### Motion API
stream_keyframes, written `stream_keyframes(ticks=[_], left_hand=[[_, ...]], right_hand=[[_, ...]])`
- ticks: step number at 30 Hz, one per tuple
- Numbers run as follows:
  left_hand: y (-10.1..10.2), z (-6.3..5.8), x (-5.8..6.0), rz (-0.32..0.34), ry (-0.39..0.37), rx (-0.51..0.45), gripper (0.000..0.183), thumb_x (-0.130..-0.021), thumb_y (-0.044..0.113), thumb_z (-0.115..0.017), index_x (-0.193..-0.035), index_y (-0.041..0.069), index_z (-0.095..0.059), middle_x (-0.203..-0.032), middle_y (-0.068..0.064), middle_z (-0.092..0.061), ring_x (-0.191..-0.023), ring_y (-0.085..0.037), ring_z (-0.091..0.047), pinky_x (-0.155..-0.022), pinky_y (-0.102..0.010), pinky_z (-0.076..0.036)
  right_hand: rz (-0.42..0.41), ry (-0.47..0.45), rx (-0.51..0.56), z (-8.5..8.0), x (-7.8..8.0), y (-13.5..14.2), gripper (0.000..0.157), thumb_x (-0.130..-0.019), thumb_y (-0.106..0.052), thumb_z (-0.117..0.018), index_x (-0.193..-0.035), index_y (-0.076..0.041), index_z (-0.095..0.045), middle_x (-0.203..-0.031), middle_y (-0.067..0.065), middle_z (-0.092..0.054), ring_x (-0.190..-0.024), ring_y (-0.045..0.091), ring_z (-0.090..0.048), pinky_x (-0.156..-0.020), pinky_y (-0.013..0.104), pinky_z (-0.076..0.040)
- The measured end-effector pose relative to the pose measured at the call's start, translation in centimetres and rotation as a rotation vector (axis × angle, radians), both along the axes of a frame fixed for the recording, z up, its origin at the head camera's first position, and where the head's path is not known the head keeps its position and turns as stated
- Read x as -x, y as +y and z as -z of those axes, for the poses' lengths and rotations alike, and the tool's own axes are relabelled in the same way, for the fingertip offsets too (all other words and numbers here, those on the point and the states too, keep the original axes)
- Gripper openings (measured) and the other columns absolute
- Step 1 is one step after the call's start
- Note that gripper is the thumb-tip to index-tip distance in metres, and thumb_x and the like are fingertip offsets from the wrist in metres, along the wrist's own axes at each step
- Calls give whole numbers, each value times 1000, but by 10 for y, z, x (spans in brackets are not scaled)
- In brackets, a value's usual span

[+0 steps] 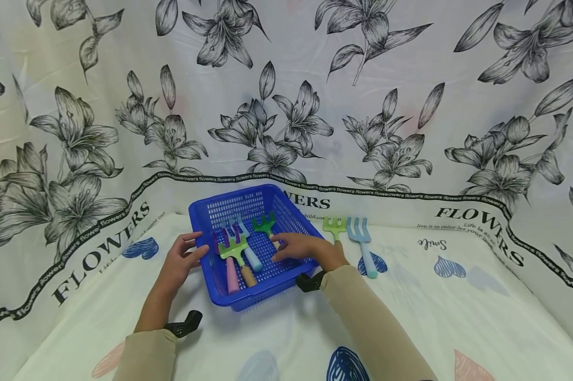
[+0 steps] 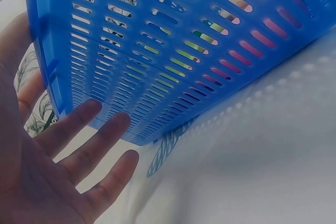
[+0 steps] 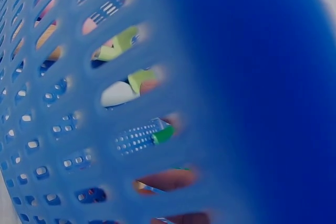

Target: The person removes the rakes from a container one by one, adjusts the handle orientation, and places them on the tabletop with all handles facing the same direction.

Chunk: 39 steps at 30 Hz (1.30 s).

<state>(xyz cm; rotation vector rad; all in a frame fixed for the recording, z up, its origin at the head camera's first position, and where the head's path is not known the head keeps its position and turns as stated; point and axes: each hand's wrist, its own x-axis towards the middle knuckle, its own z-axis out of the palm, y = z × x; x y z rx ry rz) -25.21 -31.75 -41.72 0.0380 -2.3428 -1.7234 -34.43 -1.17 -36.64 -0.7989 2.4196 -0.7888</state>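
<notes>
A blue perforated plastic basket (image 1: 241, 304) stands before me with several small toy garden forks in it. My left hand (image 1: 181, 259) is at its left rim, thumb and index finger touching the edge. In the left wrist view the other fingers (image 2: 100, 145) spread loosely along the outer wall. Reaching over the right rim, my right hand (image 1: 305, 248) pinches the tan handle of a green fork (image 1: 265, 223), its tines upward. Beside it in the basket lie a lime-green fork (image 1: 234, 247), a light-blue fork (image 1: 253, 259) and a purple fork with a pink handle (image 1: 231, 276).
Right of the basket, a second lime-green fork (image 1: 334, 226) and a larger light-blue fork (image 1: 365, 246) lie on the white patterned cloth (image 1: 277, 338). A flower-print curtain (image 1: 286, 79) hangs behind. The basket's wall (image 3: 157, 103) fills most of the right wrist view.
</notes>
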Motion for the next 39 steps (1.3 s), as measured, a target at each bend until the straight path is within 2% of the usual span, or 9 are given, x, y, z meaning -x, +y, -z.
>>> stream_keyframes(ticks=[6,13,18,23,26,30,33,39], left_hand=[[-1,1,1,-3,-4,5,65,-96,38,-60,-147,11,-32,-152,-25,-29,-131,-47,-40,-97,-58,-43],[-2,1,1,1,-3,5,68,-95,43,-61,-147,11,-32,-152,-25,-28,-131,-48,-39,-97,-59,-42],[-1,0,0,3,0,-2,65,-96,38,-60,-148,11,-32,-152,-25,-28,-131,-47,-39,-98,-59,-42],[-1,0,0,-2,-3,2,68,-95,42,-61,-148,12,-32,-153,-24,-27,-132,-47,-39,-98,-59,-42],[-1,0,-1,-4,-5,1,69,-94,44,-61,-148,11,-32,-153,-25,-28,-132,-47,-38,-98,-59,-42],[-1,1,-1,-7,-5,-1,69,-94,44,-61,-147,11,-32,-152,-25,-28,-132,-48,-38,-98,-59,-42],[-1,1,-1,-7,-8,-2,69,-94,44,-62,-147,11,-32,-152,-25,-28,-133,-48,-37,-98,-59,-42],[0,-1,-1,-5,-9,-5,68,-95,42,-61,-148,11,-31,-152,-25,-28,-133,-47,-37,-98,-59,-41]], right_hand=[[-4,-3,15,0,0,0,62,-90,-33,-69,-145,-14,-46,-130,12,-60,-123,29,-54,-106,47,-38],[-42,-51,-43,2,-1,0,62,-92,-34,-66,-147,-17,-44,-140,9,-53,-134,28,-42,-111,49,-31],[-70,-50,-96,1,-1,-1,63,-91,-38,-66,-147,-20,-44,-141,5,-52,-137,28,-37,-112,50,-28],[-78,-43,-120,2,0,-1,63,-90,-39,-67,-147,-21,-45,-140,4,-54,-138,28,-37,-112,50,-28],[-75,-29,-92,1,1,-2,62,-91,-37,-67,-146,-18,-45,-137,5,-56,-134,27,-43,-111,47,-31],[-41,-8,1,0,0,-2,60,-92,-31,-67,-145,-13,-46,-131,9,-60,-125,27,-52,-107,46,-38],[-11,40,51,-1,-2,-2,58,-91,-30,-68,-143,-14,-48,-127,9,-63,-121,27,-56,-104,46,-41],[-12,170,131,-2,0,1,53,-90,-22,-69,-139,-11,-52,-123,8,-65,-117,24,-58,-99,43,-45]])
